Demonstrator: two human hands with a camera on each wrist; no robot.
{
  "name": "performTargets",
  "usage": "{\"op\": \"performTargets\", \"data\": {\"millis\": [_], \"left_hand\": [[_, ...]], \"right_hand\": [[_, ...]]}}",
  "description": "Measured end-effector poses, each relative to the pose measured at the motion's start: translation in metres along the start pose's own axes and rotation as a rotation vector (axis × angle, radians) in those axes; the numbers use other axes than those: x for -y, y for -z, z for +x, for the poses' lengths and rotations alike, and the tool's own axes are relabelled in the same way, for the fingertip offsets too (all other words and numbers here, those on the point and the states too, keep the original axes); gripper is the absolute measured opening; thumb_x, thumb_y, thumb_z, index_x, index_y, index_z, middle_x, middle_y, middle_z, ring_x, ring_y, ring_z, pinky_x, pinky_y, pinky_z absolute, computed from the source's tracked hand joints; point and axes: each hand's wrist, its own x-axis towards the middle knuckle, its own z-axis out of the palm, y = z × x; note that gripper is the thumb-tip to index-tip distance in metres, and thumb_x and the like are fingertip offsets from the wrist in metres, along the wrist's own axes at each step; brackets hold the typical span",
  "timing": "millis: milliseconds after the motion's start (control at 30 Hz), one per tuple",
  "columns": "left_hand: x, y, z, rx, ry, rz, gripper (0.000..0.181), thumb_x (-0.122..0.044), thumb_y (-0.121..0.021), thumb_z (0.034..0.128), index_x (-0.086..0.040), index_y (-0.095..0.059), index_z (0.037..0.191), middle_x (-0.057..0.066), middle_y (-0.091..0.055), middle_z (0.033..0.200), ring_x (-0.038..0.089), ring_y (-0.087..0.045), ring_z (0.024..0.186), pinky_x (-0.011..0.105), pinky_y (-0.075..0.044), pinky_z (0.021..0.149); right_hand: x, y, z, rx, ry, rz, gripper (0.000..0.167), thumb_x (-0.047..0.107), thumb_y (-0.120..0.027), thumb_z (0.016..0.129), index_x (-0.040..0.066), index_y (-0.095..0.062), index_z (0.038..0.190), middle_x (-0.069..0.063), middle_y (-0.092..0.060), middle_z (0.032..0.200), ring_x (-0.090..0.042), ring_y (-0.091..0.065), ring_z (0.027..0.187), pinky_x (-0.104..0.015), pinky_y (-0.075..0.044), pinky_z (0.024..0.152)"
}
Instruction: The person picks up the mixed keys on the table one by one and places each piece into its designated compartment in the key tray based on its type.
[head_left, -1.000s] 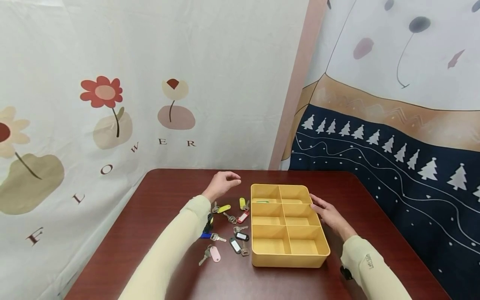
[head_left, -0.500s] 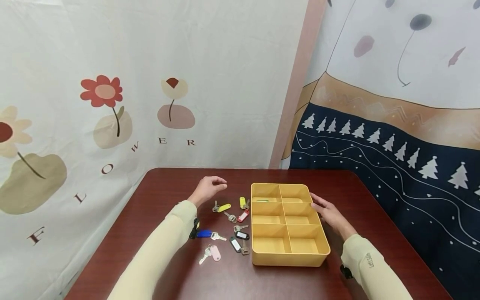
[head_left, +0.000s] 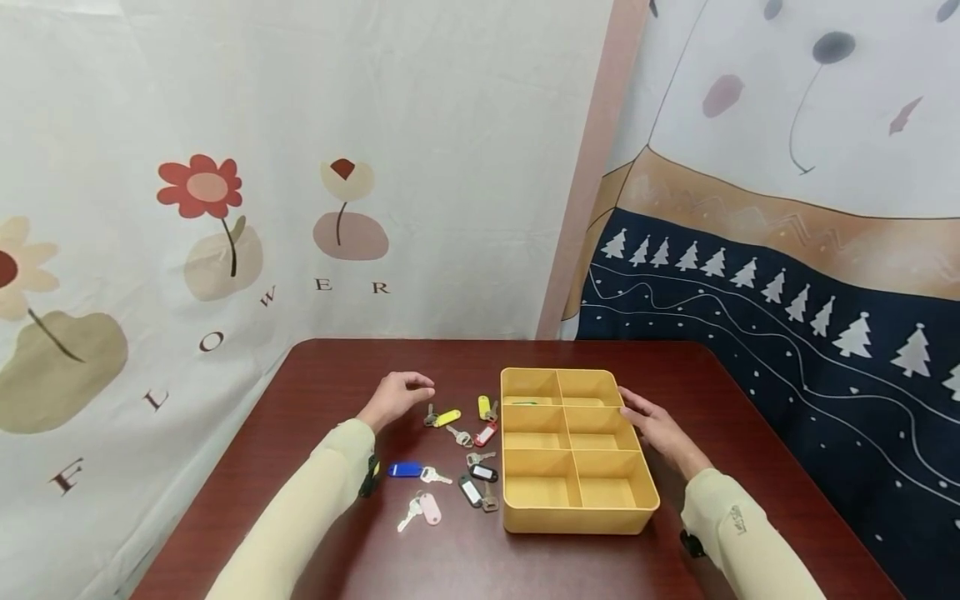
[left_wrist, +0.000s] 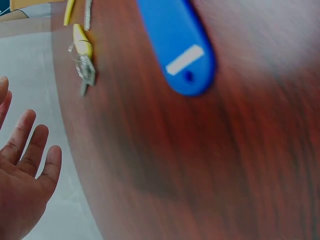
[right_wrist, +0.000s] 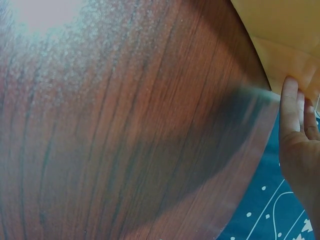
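Note:
Above the table, my left hand (head_left: pixel 395 398) hovers with loosely bent fingers and holds nothing; the left wrist view shows its fingers apart. Nearest to it lies a yellow key tag (head_left: pixel 447 418) with its keys. A blue key tag (head_left: pixel 405 470) lies nearer to me, large in the left wrist view. My right hand (head_left: pixel 662 429) touches the right side of a yellow divided box (head_left: pixel 581 522), fingers fairly straight along its wall. Something green (head_left: pixel 525 403) shows in the box's far left compartment, mostly hidden by the divider.
Several more tagged keys lie left of the box: a second yellow tag (head_left: pixel 483 407), a red tag (head_left: pixel 486 434), a black tag (head_left: pixel 483 472), a dark grey tag (head_left: pixel 471 492) and a pink tag (head_left: pixel 430 508). Fabric hangings (head_left: pixel 450 167) stand behind the dark red table (head_left: pixel 420 567).
My left hand has moved left and toward me, away from the box, uncovering the blue key tag. My right hand and the box have stayed in place.

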Motion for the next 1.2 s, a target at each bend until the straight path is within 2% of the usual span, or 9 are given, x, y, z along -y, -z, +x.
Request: {"op": "performTargets", "data": {"millis": [167, 333, 433, 667, 933, 1133, 1200], "left_hand": [[0.011, -0.003, -0.006, -0.011, -0.003, 0.01, 0.021, -0.016, -0.071, 0.0919, -0.003, -0.074, 0.108, 0.011, -0.07, 0.108, 0.029, -0.06, 0.102, 0.046, -0.047, 0.09], [0.021, -0.007, -0.009, 0.001, 0.008, 0.048, 0.016, -0.016, -0.073, 0.0905, -0.007, -0.076, 0.103, 0.009, -0.07, 0.108, 0.026, -0.06, 0.1, 0.043, -0.048, 0.087], [0.025, -0.01, -0.01, 0.002, -0.016, 0.078, 0.012, -0.015, -0.074, 0.0892, -0.008, -0.077, 0.099, 0.007, -0.07, 0.104, 0.025, -0.06, 0.098, 0.041, -0.048, 0.085], [0.028, -0.016, -0.011, 0.031, -0.054, 0.078, 0.008, -0.012, -0.076, 0.0864, -0.009, -0.076, 0.094, 0.005, -0.067, 0.097, 0.022, -0.056, 0.09, 0.036, -0.048, 0.076], [0.028, -0.021, -0.009, 0.05, -0.134, 0.122, 0.009, -0.011, -0.08, 0.083, -0.01, -0.077, 0.092, 0.003, -0.067, 0.096, 0.022, -0.058, 0.092, 0.04, -0.047, 0.084], [0.026, -0.024, -0.01, 0.055, -0.226, 0.166, 0.006, -0.011, -0.081, 0.0807, -0.011, -0.078, 0.087, 0.0, -0.068, 0.09, 0.023, -0.06, 0.091, 0.043, -0.046, 0.085], [0.026, -0.024, -0.011, 0.053, -0.23, 0.179, 0.005, -0.011, -0.081, 0.0805, -0.011, -0.079, 0.085, -0.001, -0.067, 0.09, 0.024, -0.06, 0.092, 0.043, -0.045, 0.086]], "right_hand": [[0.0, -0.001, -0.001, -0.004, -0.006, -0.002, 0.056, 0.02, -0.041, 0.108, 0.013, -0.019, 0.159, -0.024, -0.026, 0.157, -0.043, -0.039, 0.136, -0.053, -0.045, 0.1], [0.002, -0.001, -0.002, -0.002, -0.014, -0.008, 0.058, 0.022, -0.043, 0.108, 0.013, -0.018, 0.159, -0.026, -0.028, 0.156, -0.042, -0.041, 0.135, -0.052, -0.046, 0.098], [0.002, -0.001, -0.003, 0.002, -0.007, -0.008, 0.059, 0.023, -0.044, 0.108, 0.013, -0.018, 0.159, -0.026, -0.028, 0.156, -0.043, -0.041, 0.135, -0.053, -0.046, 0.098], [0.0, -0.001, -0.001, -0.008, -0.014, -0.004, 0.057, 0.022, -0.043, 0.108, 0.013, -0.019, 0.159, -0.025, -0.03, 0.155, -0.041, -0.042, 0.134, -0.051, -0.046, 0.098], [-0.001, 0.002, -0.001, -0.002, 0.009, 0.0, 0.058, 0.024, -0.044, 0.108, 0.012, -0.02, 0.159, -0.025, -0.03, 0.155, -0.04, -0.044, 0.133, -0.048, -0.048, 0.096], [-0.001, 0.002, -0.001, -0.003, 0.003, -0.014, 0.057, 0.022, -0.043, 0.108, 0.012, -0.02, 0.159, -0.026, -0.03, 0.155, -0.041, -0.042, 0.134, -0.05, -0.047, 0.097], [-0.001, 0.001, -0.001, -0.002, 0.0, -0.019, 0.057, 0.022, -0.043, 0.108, 0.011, -0.02, 0.159, -0.026, -0.03, 0.155, -0.042, -0.042, 0.134, -0.051, -0.047, 0.097]]}}
